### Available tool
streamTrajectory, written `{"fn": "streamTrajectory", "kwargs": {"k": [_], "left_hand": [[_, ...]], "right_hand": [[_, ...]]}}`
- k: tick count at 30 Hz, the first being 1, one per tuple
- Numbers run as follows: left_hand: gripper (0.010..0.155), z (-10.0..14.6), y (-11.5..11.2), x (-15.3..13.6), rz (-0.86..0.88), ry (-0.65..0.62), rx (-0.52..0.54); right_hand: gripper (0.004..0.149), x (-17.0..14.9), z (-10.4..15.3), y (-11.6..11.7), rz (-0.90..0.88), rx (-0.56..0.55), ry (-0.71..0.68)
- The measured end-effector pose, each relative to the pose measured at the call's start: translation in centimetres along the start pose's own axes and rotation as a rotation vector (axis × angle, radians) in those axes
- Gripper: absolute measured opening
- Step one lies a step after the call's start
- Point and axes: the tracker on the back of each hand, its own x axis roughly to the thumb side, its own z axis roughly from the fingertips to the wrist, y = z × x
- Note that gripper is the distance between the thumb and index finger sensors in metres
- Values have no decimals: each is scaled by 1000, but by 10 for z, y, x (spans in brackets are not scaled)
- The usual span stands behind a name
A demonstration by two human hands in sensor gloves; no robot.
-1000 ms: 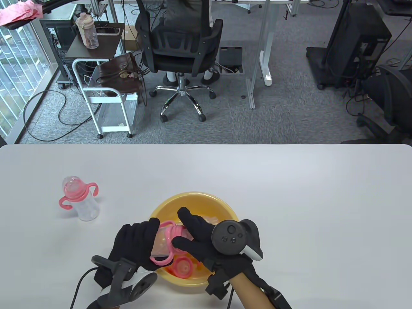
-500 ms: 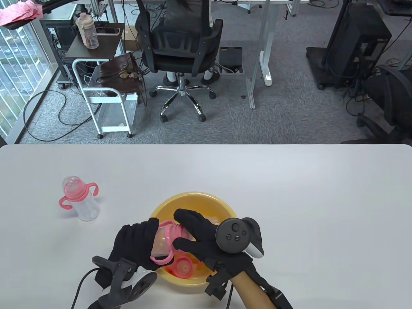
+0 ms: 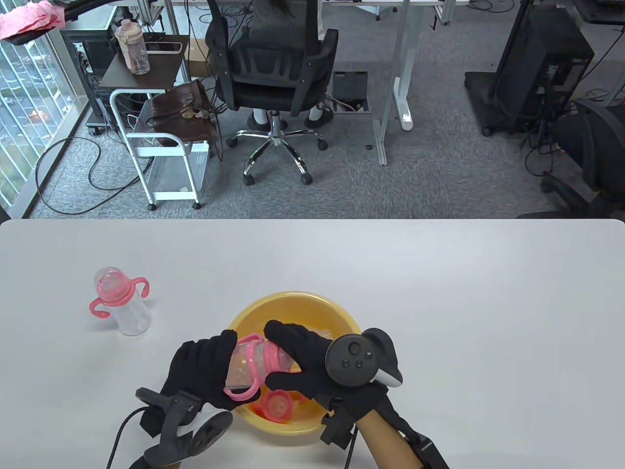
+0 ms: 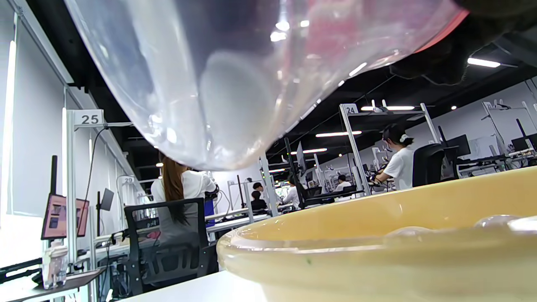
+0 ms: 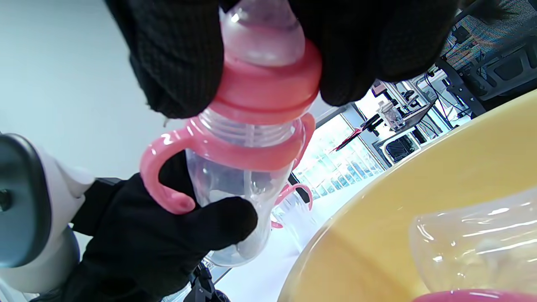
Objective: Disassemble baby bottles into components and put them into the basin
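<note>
Open office with grey carpet beyond a white tabletop [image 3: 439, 273].
A person sits in a black swivel chair [image 3: 273, 73] at a desk. A white rolling cart [image 3: 161, 146] holds a brown bag [image 3: 180, 110]. Windows [image 3: 29, 112] line the left wall; ceiling strip lights [image 4: 482, 63] glow overhead.

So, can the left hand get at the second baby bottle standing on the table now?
Probably not right away: the left hand grips the bottle held over the basin. The way to the standing bottle looks free once it lets go.
</note>
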Motion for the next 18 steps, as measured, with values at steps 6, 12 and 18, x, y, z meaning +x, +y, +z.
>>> {"fn": "streamTrajectory", "kwargs": {"k": [6, 12, 18], "left_hand": [[103, -1, 0, 2, -18, -11, -5], [103, 0, 3, -1, -11, 8, 11], [103, 0, 2, -4, -12, 25, 7]], "right_hand": [[80, 8, 2, -8, -30, -73, -33], [81, 23, 5, -17, -40, -145, -81], [81, 35, 8, -23, -54, -239, -115]]}}
